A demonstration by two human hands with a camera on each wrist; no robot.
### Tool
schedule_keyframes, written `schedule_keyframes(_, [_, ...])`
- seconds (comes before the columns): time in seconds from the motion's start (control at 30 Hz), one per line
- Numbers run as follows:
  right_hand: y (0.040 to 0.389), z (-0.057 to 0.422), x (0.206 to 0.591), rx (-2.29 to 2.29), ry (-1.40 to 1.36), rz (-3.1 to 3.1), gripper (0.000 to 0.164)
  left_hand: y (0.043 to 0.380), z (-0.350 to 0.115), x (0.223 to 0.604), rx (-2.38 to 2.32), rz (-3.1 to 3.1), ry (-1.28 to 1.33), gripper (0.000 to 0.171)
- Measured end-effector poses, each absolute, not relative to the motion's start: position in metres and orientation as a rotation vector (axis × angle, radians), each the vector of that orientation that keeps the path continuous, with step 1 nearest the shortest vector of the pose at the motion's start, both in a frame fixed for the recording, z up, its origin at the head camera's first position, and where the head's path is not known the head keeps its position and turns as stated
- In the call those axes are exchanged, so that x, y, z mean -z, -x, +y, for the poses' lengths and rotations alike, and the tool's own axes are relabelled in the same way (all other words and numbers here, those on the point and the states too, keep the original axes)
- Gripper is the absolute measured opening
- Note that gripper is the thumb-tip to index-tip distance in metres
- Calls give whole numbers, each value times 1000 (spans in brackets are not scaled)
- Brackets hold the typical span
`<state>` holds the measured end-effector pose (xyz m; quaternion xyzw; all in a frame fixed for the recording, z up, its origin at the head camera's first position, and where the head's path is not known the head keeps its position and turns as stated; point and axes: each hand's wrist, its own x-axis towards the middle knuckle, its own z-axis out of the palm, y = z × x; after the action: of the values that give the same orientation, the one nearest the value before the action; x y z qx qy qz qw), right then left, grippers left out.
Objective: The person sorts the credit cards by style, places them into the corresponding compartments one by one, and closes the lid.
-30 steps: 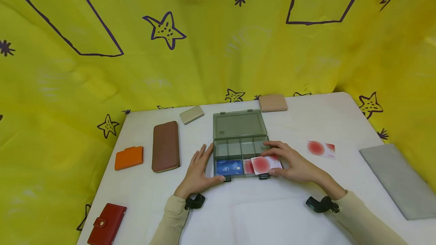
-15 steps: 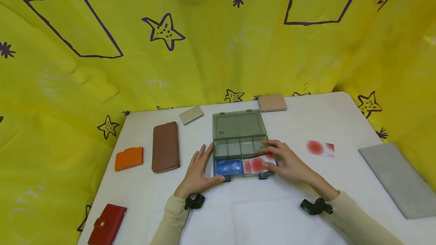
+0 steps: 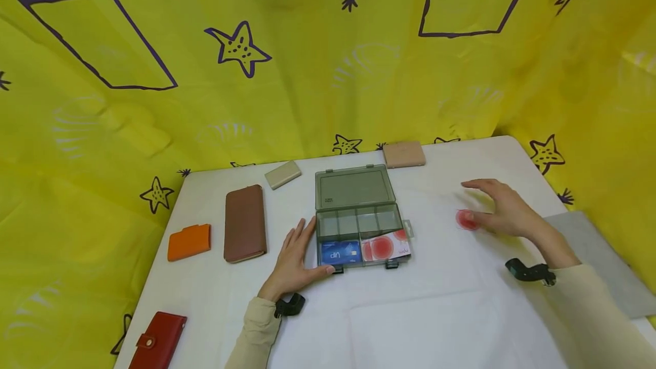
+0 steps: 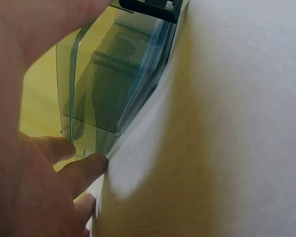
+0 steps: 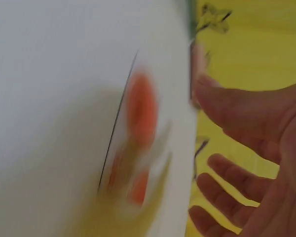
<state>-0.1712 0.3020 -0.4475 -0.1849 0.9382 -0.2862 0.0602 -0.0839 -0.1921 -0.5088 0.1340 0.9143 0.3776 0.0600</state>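
An olive-green clear plastic box [image 3: 355, 188] lies with its lid open mid-table in the head view. A blue VIP card [image 3: 333, 253] sits in its front left compartment. White cards with red circles [image 3: 383, 247] lie at the front right, the top one slightly askew. Along the box's left side rests my left hand [image 3: 290, 266], fingers extended, thumb near the front latch; the left wrist view shows fingertips by the box wall [image 4: 108, 84]. My right hand [image 3: 512, 215], fingers spread, is over a loose red-circle card [image 3: 466, 220] and partly hides it. In the right wrist view the fingers hold nothing.
Left of the box lie a brown wallet [image 3: 244, 224], an orange card holder [image 3: 189, 242] and a red wallet [image 3: 159, 339]. Behind are a beige case [image 3: 283, 175] and a tan wallet [image 3: 404, 155]. A grey flat panel [image 3: 605, 261] lies at the right edge.
My right hand has let go of a red-circle card in the box's front right compartment and moved right, over the loose card. My left hand has stayed at the box.
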Motion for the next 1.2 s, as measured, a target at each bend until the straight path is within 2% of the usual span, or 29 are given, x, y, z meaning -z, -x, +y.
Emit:
schedule_keyframes(0.17, [181, 331, 459, 639, 478, 2821, 76, 85, -193, 510, -1146, 2768, -416, 118])
schedule_keyframes(0.43, [187, 337, 464, 676, 452, 2797, 50, 84, -193, 510, -1156, 2779, -433, 119])
schedule_keyframes(0.63, [187, 337, 464, 688, 477, 2787, 48, 84, -193, 508, -1152, 2776, -433, 118])
schedule_keyframes(0.77, [182, 337, 465, 776, 473, 2772, 44, 85, -192, 508, -1152, 2774, -440, 118])
schedule_keyframes(0.97, [174, 331, 473, 1001, 582, 2836, 23, 85, -193, 508, -1157, 2772, -448, 118])
schedule_keyframes(1.2, [171, 313, 473, 1356, 494, 2772, 29, 86, -193, 508, -1158, 2768, -457, 118])
